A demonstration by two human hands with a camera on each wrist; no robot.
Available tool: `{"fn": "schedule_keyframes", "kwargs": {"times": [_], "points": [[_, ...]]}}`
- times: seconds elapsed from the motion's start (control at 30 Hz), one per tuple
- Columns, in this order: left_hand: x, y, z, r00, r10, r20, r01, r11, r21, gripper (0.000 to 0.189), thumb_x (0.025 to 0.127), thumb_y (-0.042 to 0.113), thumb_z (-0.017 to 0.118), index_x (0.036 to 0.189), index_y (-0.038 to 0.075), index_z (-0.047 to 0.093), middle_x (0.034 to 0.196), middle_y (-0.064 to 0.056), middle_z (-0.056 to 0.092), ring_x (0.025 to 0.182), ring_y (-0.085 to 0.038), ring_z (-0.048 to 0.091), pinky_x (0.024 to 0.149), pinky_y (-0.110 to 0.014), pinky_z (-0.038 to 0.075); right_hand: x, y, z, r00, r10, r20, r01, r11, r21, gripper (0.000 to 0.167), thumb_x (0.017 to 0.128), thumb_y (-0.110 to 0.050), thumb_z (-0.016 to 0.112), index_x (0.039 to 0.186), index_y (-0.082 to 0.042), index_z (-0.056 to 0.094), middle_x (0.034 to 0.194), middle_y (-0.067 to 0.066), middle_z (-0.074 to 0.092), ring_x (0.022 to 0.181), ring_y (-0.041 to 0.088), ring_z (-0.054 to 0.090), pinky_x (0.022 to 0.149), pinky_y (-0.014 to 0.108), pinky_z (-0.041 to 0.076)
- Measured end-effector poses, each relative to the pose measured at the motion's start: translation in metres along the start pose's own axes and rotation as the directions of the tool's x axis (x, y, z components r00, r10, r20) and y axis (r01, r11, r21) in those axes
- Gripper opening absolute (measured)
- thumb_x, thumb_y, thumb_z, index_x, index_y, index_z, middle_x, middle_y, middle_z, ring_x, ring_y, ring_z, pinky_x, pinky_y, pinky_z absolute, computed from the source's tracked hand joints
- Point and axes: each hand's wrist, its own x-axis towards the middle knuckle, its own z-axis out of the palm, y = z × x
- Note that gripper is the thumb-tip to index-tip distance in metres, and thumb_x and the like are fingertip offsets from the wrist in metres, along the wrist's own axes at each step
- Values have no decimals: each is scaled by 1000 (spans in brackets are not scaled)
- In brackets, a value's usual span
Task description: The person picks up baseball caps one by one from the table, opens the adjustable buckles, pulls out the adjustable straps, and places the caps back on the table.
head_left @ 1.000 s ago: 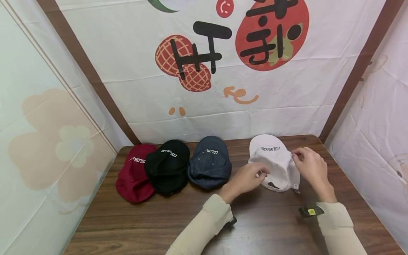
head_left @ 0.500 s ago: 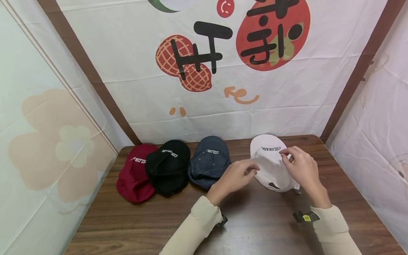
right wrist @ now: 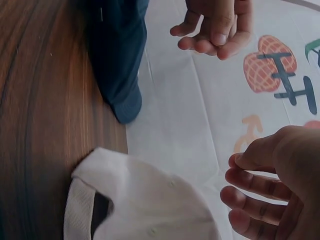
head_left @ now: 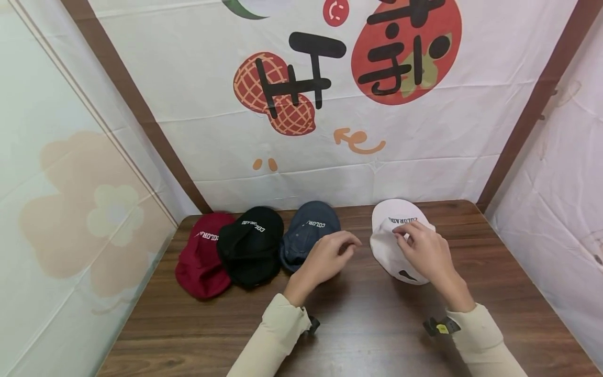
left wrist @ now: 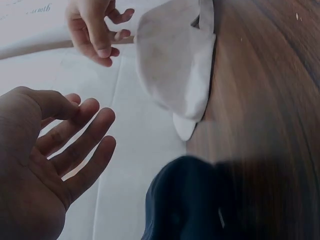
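Observation:
A white cap (head_left: 388,251) with COLORADO lettering lies on the wooden table (head_left: 367,324), brim toward the back. My right hand (head_left: 426,254) hovers over it, fingers loosely bent and holding nothing; in the right wrist view the cap (right wrist: 150,200) sits apart from the fingers. My left hand (head_left: 327,256) is above the front of the navy cap (head_left: 313,220), hiding part of it. Its fingers (left wrist: 85,142) are relaxed with nothing between them in the left wrist view.
To the left of the navy cap lie a black cap (head_left: 252,248) and a dark red cap (head_left: 202,262), side by side and overlapping. A printed white cloth (head_left: 264,188) hangs behind the table's back edge. Cloth walls (head_left: 556,173) stand at both sides.
Both hands have moved left. My right hand has come off the white cap's right side to over its crown; my left hand has gone from the white cap to the navy one.

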Motion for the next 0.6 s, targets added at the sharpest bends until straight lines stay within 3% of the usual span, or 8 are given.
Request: {"fn": "schedule_keyframes", "kwargs": {"times": [0.23,0.4,0.6], "points": [[-13,-10,-18,998,-19,-57,21,999,31,15,106,14,65,113,17,77,108,4,76,82,-6,63,74,-26,54,2,-13,10,997,-74,19,73,997,19,9,90,-9,79,97,-14,81,85,-2,70,68,13,63,57,31,45],[-23,-20,-28,995,-54,-81,57,998,33,14,106,14,65,114,16,77,107,5,75,86,-6,67,77,-29,59,2,-21,18,994,-92,65,88,995,55,9,92,-10,80,100,-14,81,91,-2,73,72,14,68,60,32,51],[-34,-30,-36,992,-54,-117,61,997,52,14,105,13,67,114,13,77,109,3,75,83,-8,65,75,-28,58,3,-30,26,991,-106,77,101,993,67,8,93,-12,79,100,-15,81,94,-4,75,76,14,71,64,34,55]]}}
